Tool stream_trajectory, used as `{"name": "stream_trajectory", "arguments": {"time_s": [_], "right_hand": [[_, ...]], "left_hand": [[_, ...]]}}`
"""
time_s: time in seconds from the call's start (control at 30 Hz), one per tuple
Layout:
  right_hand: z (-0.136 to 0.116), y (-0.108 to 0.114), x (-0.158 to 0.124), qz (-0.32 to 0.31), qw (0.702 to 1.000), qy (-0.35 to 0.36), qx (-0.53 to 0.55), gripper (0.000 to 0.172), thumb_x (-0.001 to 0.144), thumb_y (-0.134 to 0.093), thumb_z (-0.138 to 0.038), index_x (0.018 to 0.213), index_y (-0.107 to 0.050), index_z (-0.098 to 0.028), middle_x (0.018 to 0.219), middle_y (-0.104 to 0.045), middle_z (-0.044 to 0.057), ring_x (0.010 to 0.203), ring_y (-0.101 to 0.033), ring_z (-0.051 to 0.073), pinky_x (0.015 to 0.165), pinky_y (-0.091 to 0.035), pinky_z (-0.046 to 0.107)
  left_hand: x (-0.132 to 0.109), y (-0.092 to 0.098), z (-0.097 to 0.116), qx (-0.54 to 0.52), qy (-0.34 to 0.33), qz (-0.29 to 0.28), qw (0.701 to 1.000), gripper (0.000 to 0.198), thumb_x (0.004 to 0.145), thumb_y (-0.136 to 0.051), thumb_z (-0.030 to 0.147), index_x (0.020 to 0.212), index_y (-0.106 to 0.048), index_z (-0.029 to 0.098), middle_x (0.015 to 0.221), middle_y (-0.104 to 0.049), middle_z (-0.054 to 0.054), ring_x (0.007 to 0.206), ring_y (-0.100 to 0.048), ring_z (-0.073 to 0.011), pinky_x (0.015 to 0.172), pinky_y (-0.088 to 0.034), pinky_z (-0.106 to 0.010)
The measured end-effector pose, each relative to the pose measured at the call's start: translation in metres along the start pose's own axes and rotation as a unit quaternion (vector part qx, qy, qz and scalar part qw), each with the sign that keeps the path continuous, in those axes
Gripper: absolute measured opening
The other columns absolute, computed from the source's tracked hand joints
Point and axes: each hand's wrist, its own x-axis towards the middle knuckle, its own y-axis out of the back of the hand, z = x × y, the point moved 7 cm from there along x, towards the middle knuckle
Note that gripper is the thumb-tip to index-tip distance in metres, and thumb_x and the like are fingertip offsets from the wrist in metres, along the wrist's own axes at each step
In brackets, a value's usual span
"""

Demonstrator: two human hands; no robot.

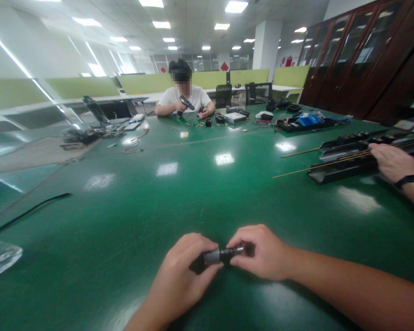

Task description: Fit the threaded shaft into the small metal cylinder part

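Low in the middle of the head view, both hands meet at a small cylindrical part [212, 257] with a smooth grey body, a dark ribbed neck and a bright metal tip. My left hand [184, 269] is closed, its thumb and fingers pinching the grey body. From the other side, my right hand [265, 253] curls its thumb and fingertips about the ribbed neck and the tip. The part lies roughly level, just above the green table [134, 207]. Its exact kind cannot be made out.
Across the table a co-worker [182, 96] holds a power driver [186, 103]. At right, another person's hand [395, 163] rests by black channels [341, 170] and long thin rods [293, 173]. A black cable [31, 211] and clear plastic [2, 259] lie left.
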Motion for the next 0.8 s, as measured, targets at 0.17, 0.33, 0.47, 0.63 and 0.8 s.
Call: {"name": "stream_trajectory", "arguments": {"time_s": [0.17, 0.33, 0.47, 0.63, 0.8], "right_hand": [[0.0010, -0.0003, -0.0001, 0.000, 1.000, -0.016, 0.004, 0.010, 0.077, -0.075, -0.023, 0.085, -0.074, -0.018, 0.075, -0.069, 0.001, 0.068, -0.061, 0.015, 0.063, -0.045, 0.025], [0.0010, 0.0001, 0.0004, 0.001, 1.000, -0.019, 0.012, 0.008, 0.078, -0.074, -0.022, 0.085, -0.073, -0.018, 0.074, -0.069, 0.001, 0.066, -0.061, 0.014, 0.062, -0.044, 0.024], [0.0027, 0.0005, 0.0009, 0.007, 1.000, -0.022, 0.014, 0.008, 0.078, -0.073, -0.021, 0.085, -0.073, -0.017, 0.073, -0.068, 0.001, 0.065, -0.060, 0.014, 0.061, -0.044, 0.023], [0.0040, 0.0006, 0.0005, 0.009, 0.999, -0.034, 0.022, 0.007, 0.079, -0.073, -0.020, 0.085, -0.073, -0.016, 0.074, -0.069, 0.002, 0.066, -0.061, 0.014, 0.063, -0.045, 0.024], [0.0038, 0.0012, 0.0012, 0.015, 0.998, -0.044, 0.032, 0.007, 0.079, -0.073, -0.020, 0.085, -0.073, -0.017, 0.073, -0.068, 0.002, 0.064, -0.060, 0.014, 0.061, -0.045, 0.023]], "left_hand": [[-0.0012, -0.0001, -0.0002, 0.002, 0.003, 0.001, 1.000, 0.018, 0.083, -0.071, 0.020, 0.099, -0.062, 0.023, 0.091, -0.068, -0.002, 0.087, -0.065, -0.0173, 0.078, -0.052, -0.030], [-0.0020, -0.0001, -0.0012, 0.003, 0.009, -0.004, 1.000, 0.020, 0.084, -0.071, 0.019, 0.101, -0.062, 0.023, 0.092, -0.069, -0.002, 0.088, -0.064, -0.0170, 0.079, -0.052, -0.030], [-0.0027, 0.0010, -0.0051, 0.003, 0.017, -0.004, 1.000, 0.021, 0.083, -0.071, 0.020, 0.101, -0.062, 0.024, 0.094, -0.069, -0.002, 0.090, -0.064, -0.0169, 0.080, -0.052, -0.029], [-0.0038, 0.0045, -0.0080, 0.007, 0.019, 0.009, 1.000, 0.021, 0.082, -0.071, 0.019, 0.101, -0.063, 0.023, 0.094, -0.069, -0.002, 0.089, -0.065, -0.0172, 0.079, -0.054, -0.029], [-0.0032, 0.0054, -0.0094, 0.009, 0.030, 0.008, 0.999, 0.018, 0.082, -0.071, 0.020, 0.099, -0.064, 0.022, 0.092, -0.070, -0.004, 0.087, -0.067, -0.0183, 0.077, -0.055, -0.029]]}}
